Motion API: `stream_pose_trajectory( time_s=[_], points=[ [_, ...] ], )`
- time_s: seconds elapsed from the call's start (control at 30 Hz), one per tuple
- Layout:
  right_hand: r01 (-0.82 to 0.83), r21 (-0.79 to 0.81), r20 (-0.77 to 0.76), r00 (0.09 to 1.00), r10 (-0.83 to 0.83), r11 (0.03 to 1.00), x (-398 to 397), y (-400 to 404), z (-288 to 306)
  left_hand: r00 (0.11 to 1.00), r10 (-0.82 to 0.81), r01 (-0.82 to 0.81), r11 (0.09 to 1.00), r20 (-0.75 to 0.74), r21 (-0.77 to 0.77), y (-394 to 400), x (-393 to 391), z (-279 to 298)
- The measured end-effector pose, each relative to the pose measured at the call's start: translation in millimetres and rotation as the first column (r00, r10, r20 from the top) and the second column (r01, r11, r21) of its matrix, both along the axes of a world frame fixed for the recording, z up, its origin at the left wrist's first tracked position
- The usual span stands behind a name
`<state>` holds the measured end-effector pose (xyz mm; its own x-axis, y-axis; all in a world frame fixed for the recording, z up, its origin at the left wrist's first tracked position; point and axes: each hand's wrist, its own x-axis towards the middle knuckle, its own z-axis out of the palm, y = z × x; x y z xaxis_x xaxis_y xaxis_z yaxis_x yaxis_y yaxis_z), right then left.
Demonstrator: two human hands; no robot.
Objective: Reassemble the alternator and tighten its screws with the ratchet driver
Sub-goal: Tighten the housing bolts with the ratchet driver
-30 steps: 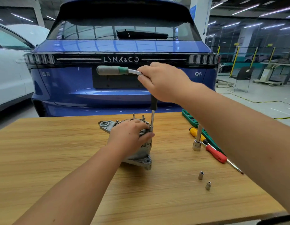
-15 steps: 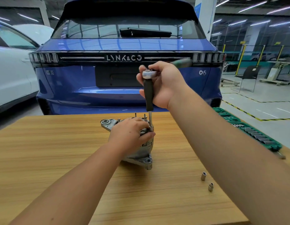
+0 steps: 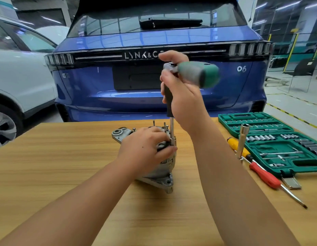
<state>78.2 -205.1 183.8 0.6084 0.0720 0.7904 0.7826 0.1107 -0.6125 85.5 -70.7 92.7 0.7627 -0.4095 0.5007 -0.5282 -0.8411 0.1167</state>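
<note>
Workshop scene from a head camera, with a blue car (image 3: pixel 154 82) filling the background and a white car (image 3: pixel 17 82) at the left edge; before them a wooden table (image 3: pixel 65 157) spans the view; an open green socket case (image 3: pixel 278 144) lies at its right side, with a yellow screwdriver (image 3: pixel 237 147) and a red screwdriver (image 3: pixel 264 175) just beside it and a long socket (image 3: pixel 243 139) standing upright among them; the alternator (image 3: pixel 161 167) stands on the table at centre, studs pointing up; the left hand (image 3: pixel 145 150) holds its top, fingers curled over the housing and thumb near the socket tip to steady it; the right hand (image 3: pixel 182 96) is wrapped round the black extension shaft under the head of the ratchet (image 3: pixel 193 75), fingers closed on it; the shaft runs straight down to a screw on the alternator's right upper edge. Change over the last second: the ratchet's green handle, which pointed left and then lay behind the hand, now points right and toward the camera, blurred by motion; the shaft has stayed on the same screw and the left hand has not moved. Judged from this, a tightening stroke is under way on one screw; whether the others are tight cannot be told.
</note>
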Motion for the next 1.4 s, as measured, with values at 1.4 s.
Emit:
stream_pose_trajectory(
  time_s=[1.4],
  points=[
    [0.297, -0.065, 0.039, 0.955, -0.295, 0.953, -4.9, -7.4, 2.7, 0.998, 0.027, -0.028, 0.999, 0.049, 0.019, -1.4, 0.3, -1.5]
  ],
)
